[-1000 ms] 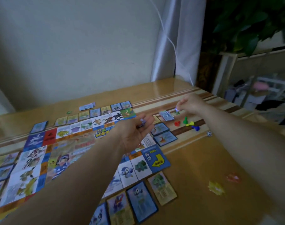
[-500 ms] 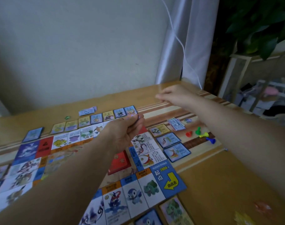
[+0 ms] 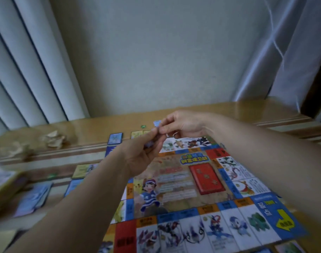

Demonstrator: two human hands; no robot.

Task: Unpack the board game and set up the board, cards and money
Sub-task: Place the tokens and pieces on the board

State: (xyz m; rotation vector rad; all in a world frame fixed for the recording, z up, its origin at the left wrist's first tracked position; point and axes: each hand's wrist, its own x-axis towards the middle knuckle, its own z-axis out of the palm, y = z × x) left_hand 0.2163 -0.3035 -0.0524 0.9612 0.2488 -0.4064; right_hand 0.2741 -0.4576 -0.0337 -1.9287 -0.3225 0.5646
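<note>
Bench (image 3: 247, 110), board (image 3: 174, 179) spread flat.
Your left hand (image 3: 141, 157) and right hand (image 3: 187, 125) pinched one small piece (image 3: 149, 143) at twelve o'clock, likely sorting.

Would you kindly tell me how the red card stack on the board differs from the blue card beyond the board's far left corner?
The red card stack lies on the board, inside its ring of squares; the blue card lies off it, on the table. The red card stack shows a red back with gold marks; the blue card shows a pale picture in a blue frame. Both lie flat.
</note>
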